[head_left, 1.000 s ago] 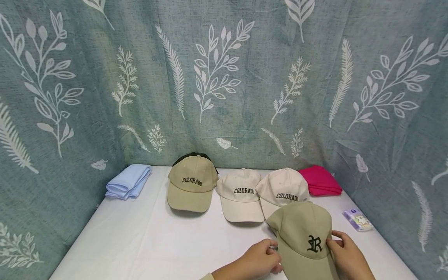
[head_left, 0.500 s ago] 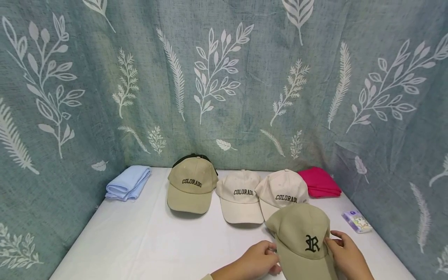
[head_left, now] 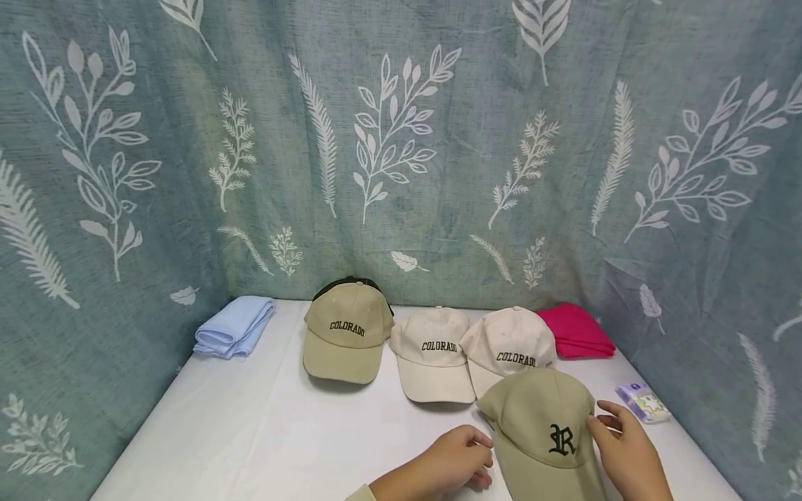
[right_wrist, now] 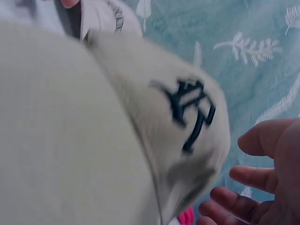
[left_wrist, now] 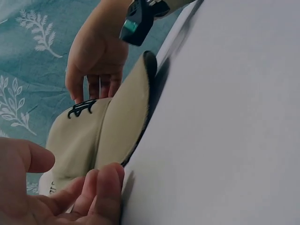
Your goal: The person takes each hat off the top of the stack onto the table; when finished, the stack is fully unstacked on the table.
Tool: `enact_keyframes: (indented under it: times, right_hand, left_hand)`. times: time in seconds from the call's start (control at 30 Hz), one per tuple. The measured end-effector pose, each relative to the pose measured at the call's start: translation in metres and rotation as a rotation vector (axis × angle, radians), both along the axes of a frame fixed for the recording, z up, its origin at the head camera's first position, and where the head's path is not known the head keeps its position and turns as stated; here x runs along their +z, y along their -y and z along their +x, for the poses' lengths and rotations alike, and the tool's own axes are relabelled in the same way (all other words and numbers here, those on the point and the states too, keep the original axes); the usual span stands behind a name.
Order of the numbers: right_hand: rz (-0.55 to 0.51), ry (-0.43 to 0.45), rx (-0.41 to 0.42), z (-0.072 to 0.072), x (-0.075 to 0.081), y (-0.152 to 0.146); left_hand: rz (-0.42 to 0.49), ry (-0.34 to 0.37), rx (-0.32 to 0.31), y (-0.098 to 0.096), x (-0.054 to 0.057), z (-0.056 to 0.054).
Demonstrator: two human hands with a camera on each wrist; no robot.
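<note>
An olive-tan baseball cap (head_left: 532, 410) with a dark gothic letter R lies at the front right, its brim toward me. My left hand (head_left: 454, 459) is just left of the brim, fingers loosely bent and holding nothing. On the cap's other side is my right hand (head_left: 626, 449), thumb and fingers spread near the crown. The right wrist view shows a gap between those fingers (right_wrist: 253, 176) and the crown (right_wrist: 187, 117). Behind this cap, partly covered by it, sits a cream COLORADO cap (head_left: 510, 337). A second cream COLORADO cap (head_left: 432, 348) is beside that one.
Farther left, a tan COLORADO cap (head_left: 347, 327) rests before a black one (head_left: 326, 284), mostly hidden. A folded light-blue cloth (head_left: 232, 327) is at the back left, a folded red cloth (head_left: 576, 330) at the back right. A small purple-and-white packet (head_left: 644, 403) lies near the right edge.
Both hands have drawn slightly away from the olive-tan cap: the left a little to the left, the right with its fingers loosening off the crown's side. The cap stays in nearly the same place.
</note>
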State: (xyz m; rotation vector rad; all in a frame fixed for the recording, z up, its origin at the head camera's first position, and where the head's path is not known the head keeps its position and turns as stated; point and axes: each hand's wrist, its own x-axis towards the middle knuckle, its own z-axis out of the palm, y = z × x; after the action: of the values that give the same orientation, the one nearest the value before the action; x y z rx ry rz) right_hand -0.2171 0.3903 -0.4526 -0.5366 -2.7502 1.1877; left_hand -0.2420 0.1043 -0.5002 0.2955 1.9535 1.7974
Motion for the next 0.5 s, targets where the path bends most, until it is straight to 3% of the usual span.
enact_keyframes:
  times: [0.33, 0.5]
  right_hand:
    - [0.018, -0.145, -0.019, 0.001, 0.021, 0.042]
    - [0.016, -0.274, -0.024, 0.000, 0.025, 0.070]
  left_hand:
    - [-0.048, -0.032, 0.049, 0.028, 0.005, -0.028]
    - [-0.047, -0.037, 0.083, 0.038, 0.004, -0.038]
